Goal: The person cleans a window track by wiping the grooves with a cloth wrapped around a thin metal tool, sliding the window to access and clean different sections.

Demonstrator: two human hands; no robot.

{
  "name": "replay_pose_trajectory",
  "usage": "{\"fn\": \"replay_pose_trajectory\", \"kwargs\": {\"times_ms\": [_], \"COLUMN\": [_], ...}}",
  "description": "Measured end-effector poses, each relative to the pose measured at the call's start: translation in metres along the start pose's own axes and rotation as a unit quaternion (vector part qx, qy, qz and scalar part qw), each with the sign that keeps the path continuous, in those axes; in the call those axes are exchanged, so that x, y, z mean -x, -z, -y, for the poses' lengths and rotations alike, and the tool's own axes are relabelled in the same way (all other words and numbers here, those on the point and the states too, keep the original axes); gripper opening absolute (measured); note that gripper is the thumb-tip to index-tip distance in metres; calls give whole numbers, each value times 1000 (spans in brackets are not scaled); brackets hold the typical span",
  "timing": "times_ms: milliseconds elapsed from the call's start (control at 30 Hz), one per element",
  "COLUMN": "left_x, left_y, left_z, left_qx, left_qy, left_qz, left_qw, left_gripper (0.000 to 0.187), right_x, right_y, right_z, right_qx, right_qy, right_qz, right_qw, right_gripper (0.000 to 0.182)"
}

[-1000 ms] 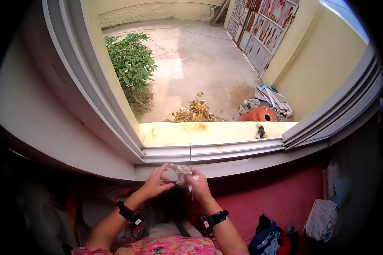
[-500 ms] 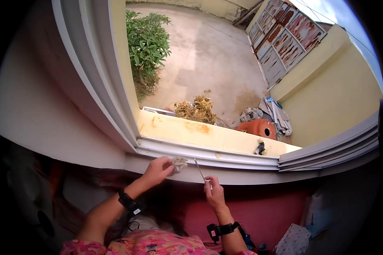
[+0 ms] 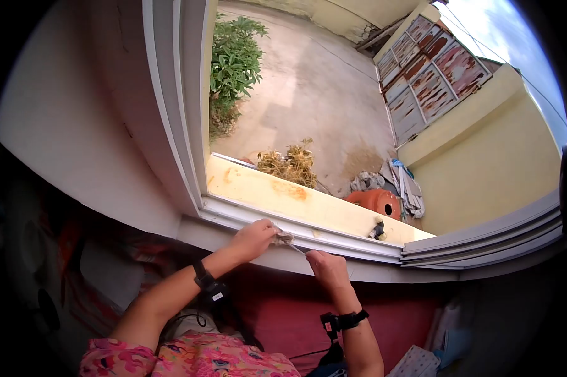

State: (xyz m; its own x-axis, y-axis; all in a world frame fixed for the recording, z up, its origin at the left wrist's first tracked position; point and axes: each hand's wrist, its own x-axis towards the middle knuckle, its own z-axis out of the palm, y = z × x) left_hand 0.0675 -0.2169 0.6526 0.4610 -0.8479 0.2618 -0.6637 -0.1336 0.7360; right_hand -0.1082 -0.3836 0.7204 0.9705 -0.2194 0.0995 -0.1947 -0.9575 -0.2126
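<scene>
My left hand [image 3: 254, 240] pinches a small crumpled, dirty cloth [image 3: 285, 238] over the white window track [image 3: 352, 247]. Closed around a thin metal rod [image 3: 298, 249], my right hand [image 3: 329, 267] is just to the right and a little nearer to me. The rod's far end meets the cloth, and its near end is hidden in my fingers. Both hands are at the inner edge of the sill. A black strap with a small box is on each wrist.
Outside the frame lies a yellow ledge [image 3: 258, 181] with a black-and-cream fitting [image 3: 377, 229]. Beyond are dry plants [image 3: 290, 164], an orange barrel [image 3: 376, 202], a green bush [image 3: 235, 60] and a rusty gate [image 3: 431, 75]. Stacked sliding panels [image 3: 484, 235] stand at the right.
My two hands have come closer together. The rod, which stood apart from the cloth, now reaches into it. The view has shifted slightly.
</scene>
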Motion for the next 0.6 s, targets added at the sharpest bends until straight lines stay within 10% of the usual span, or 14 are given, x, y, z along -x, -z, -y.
{"fn": "replay_pose_trajectory", "kwargs": {"times_ms": [200,600], "left_x": [85,201], "left_y": [88,144], "left_z": [9,16], "left_qx": [-20,-9], "left_qy": [40,229], "left_qz": [29,-23], "left_qw": [999,973], "left_gripper": [26,24], "right_x": [-45,-131], "right_y": [1,-77], "right_z": [-15,121], "right_qx": [67,-31], "right_qy": [30,175], "right_qz": [182,97], "right_qw": [981,979], "right_gripper": [13,9]}}
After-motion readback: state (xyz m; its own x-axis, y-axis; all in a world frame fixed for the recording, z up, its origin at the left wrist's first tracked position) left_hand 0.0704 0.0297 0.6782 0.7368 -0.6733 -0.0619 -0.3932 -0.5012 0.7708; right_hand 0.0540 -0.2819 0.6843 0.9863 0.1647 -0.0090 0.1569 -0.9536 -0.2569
